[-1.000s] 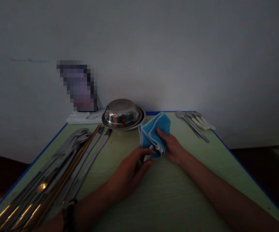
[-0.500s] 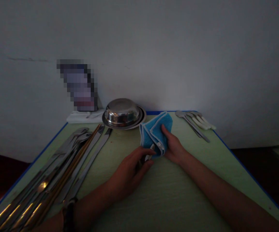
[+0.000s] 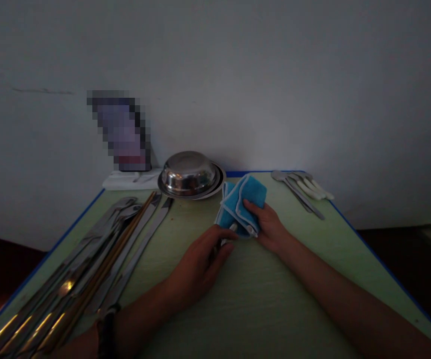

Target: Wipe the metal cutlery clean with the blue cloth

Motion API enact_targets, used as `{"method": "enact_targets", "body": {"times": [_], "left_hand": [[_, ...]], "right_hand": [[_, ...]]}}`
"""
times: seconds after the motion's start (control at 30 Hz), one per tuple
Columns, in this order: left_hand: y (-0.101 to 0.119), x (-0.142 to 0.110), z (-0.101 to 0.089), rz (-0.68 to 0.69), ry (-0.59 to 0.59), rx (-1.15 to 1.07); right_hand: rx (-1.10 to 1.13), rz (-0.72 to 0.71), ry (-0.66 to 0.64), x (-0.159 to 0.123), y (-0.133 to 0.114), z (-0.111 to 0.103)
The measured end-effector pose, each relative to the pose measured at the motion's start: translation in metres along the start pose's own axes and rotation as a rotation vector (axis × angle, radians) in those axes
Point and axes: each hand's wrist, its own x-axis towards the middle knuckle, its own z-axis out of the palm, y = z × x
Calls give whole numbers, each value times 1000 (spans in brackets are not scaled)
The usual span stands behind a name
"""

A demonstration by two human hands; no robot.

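Folded in my right hand (image 3: 269, 223) is a blue cleaning cloth (image 3: 253, 194) with white edging, my thumb pressed on its front. My left hand (image 3: 208, 262) is just to the left, near the cloth's lower edge, with thumb and fingers pinched together. Between those fingers shows a small pale, shiny piece (image 3: 223, 242); most of it is hidden by the hand and the cloth, so its kind cannot be told. Both hands are above the middle of the green table (image 3: 260, 299).
At left lie long-handled metal spoons (image 3: 67, 287), wooden chopsticks (image 3: 121, 247) and table knives (image 3: 144, 237). An upturned steel bowl (image 3: 189, 172) sits at the back, beside a blurred upright screen (image 3: 120, 129) on a white base (image 3: 129, 180). Spoons and white-handled cutlery (image 3: 308, 189) lie at right.
The cloth has shifted and bunched slightly, its folds opening differently, and my right thumb has moved a little left and down. My left hand has hardly moved.
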Motion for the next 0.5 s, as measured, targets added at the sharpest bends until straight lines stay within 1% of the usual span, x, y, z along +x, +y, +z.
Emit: {"method": "enact_targets", "body": {"times": [0.13,0.2,0.3,0.5], "left_hand": [[0,-1,-1,-47,11,-75],[-1,-2,0,-58,30,-118],[-1,-4,0,-28,41,-161],[-1,-6,-1,-8,-14,-193]], "right_hand": [[59,-16,154,2,1,3],[98,-4,192,3,2,3],[129,41,183,4,2,2],[157,103,126,4,0,1]]}}
